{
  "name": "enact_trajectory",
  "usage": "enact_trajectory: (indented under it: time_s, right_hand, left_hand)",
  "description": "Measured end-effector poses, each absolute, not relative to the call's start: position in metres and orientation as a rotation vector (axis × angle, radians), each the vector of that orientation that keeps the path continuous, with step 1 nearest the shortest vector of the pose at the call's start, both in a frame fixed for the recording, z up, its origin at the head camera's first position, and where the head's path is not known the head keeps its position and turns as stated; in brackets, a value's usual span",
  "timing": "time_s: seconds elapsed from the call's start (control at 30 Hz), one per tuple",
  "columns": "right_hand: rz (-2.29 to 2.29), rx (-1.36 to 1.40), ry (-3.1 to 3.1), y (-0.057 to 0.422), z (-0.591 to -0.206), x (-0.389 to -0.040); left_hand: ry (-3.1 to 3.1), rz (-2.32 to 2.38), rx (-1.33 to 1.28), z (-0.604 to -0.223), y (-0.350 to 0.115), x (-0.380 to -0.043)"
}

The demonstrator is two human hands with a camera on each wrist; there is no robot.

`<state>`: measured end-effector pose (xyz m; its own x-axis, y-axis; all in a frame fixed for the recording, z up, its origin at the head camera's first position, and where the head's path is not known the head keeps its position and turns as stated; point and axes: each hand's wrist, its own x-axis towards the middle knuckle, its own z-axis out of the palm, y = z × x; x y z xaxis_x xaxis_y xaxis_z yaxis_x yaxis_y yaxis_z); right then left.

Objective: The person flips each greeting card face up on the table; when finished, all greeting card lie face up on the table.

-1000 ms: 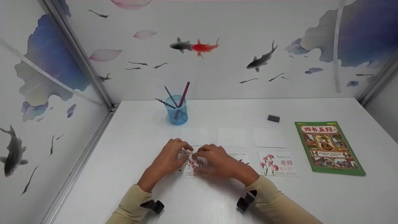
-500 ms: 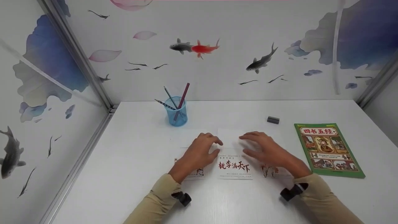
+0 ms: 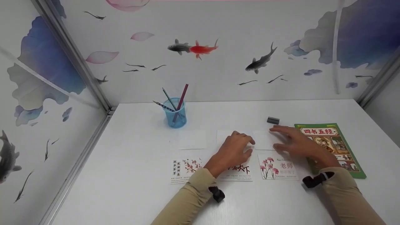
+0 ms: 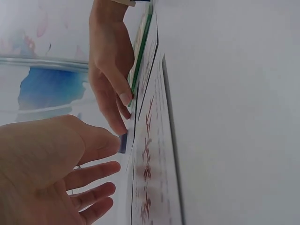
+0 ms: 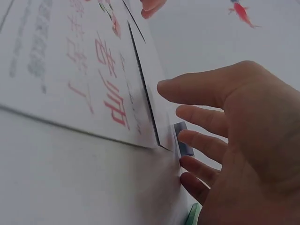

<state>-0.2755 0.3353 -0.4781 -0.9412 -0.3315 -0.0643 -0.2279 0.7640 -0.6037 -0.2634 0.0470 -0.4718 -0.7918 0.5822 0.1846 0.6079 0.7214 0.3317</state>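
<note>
Three printed cards lie in a row on the white table: one with plum blossoms [image 3: 192, 164], one with red brush lettering [image 3: 239, 171], one with pink carnations [image 3: 270, 168]. Behind them lies a row of blank white cards [image 3: 262, 141]. My left hand [image 3: 232, 150] is over the middle of the rows, hiding part of the red-lettered card, and holds nothing. Over the right end of the blank row, my right hand [image 3: 301, 145] has its fingers spread and partly covers the book. In the right wrist view, nothing lies between the right thumb and fingers [image 5: 206, 145].
A green picture-covered book [image 3: 325, 140] lies at the right. A dark grey eraser-like block [image 3: 273, 120] sits behind the right blank card. At the back left stands a blue cup [image 3: 175, 117] with pencils, near the patterned wall [image 3: 218, 87].
Both hands have moved rightward across the cards, from the blossom card to the middle and right ones. The hands have drawn apart. The cards appear to stay in place.
</note>
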Motion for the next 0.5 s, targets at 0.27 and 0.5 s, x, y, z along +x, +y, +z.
enact_trajectory:
  time_s: [0.27, 0.5]
  right_hand:
    - [-0.767, -0.560, 2.885, 0.333, -0.478, -0.276]
    - [-0.794, -0.580, 2.895, 0.333, -0.479, -0.278]
  left_hand:
    - [-2.871, -0.581, -1.025, -0.475, 0.068, -0.266]
    - [-2.883, -0.596, -1.056, -0.475, 0.066, -0.265]
